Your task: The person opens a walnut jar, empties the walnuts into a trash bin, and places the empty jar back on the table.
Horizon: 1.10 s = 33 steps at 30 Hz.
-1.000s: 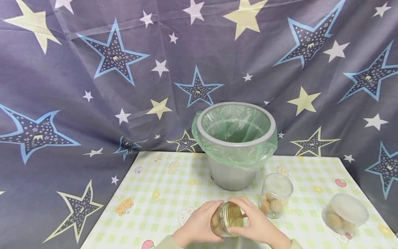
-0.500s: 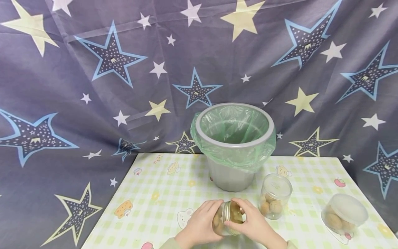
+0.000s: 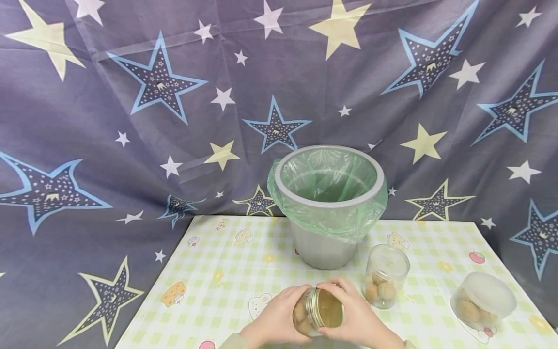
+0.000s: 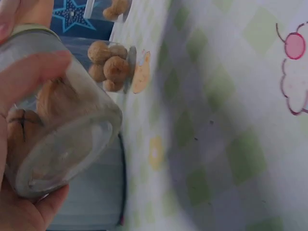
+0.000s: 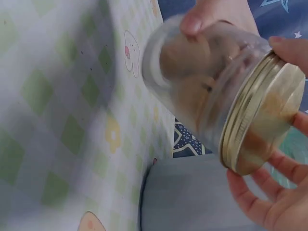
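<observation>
A clear jar with a gold screw lid is held tilted on its side above the table. Several brown, walnut-like things show through its wall in both wrist views. My left hand grips the jar's body, its thumb lying across the glass in the left wrist view. At the lid's rim are the fingertips and thumb of my right hand. Seen from the right wrist, the lid sits on the jar's mouth, the fingers spread round its edge.
Behind the hands stands a grey bin lined with a green plastic bag. To the right are two lidded clear containers, a taller one and a wider one, both holding brown round things. A starry cloth hangs behind the checked table.
My right fingers have shifted round the lid, and the lid's flat face has turned a little more toward the head camera. The left hand and jar have moved slightly left.
</observation>
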Motion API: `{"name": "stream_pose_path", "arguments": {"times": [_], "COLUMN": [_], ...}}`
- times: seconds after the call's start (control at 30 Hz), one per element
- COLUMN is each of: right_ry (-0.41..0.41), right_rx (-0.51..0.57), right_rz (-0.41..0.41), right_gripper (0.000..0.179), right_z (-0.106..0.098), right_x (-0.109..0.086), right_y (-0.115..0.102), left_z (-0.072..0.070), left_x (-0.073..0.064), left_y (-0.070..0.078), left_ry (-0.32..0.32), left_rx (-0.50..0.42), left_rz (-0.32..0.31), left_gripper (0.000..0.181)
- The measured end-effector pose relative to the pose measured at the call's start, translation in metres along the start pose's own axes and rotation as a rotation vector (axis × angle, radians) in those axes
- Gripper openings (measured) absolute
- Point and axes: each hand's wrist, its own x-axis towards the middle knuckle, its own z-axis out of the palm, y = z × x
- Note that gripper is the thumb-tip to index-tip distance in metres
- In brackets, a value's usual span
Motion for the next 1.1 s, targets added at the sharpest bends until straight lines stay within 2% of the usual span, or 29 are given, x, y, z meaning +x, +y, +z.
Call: {"name": "stream_pose_path", "arguments": {"times": [0.13, 0.37, 0.6, 0.9, 1.1], "right_ry": [0.014, 0.013, 0.017, 0.034, 0.04], "right_rx": [-0.024, -0.02, -0.01, -0.048, -0.029], "right_rz": [-0.044, -0.005, -0.02, -0.038, -0.018], "right_gripper": [0.075, 0.074, 0.075, 0.079, 0.077], "right_z": [-0.002, 0.001, 0.002, 0.001, -0.002], "right_x": [0.001, 0.001, 0.0, 0.002, 0.004], "right_y": [0.001, 0.005, 0.007, 0.006, 0.006], "left_z": [-0.001, -0.001, -0.003, -0.016, -0.024], "left_x": [-0.002, -0.001, -0.004, -0.009, -0.013], "left_y": [-0.003, -0.004, -0.006, -0.015, -0.023], "left_ry": [-0.023, 0.002, 0.009, 0.084, 0.153], "left_rx": [-0.042, -0.047, -0.087, -0.074, -0.075], "left_rz": [-0.035, -0.031, -0.077, -0.093, -0.071], "left_gripper": [0.098, 0.098, 0.098, 0.1, 0.098]}}
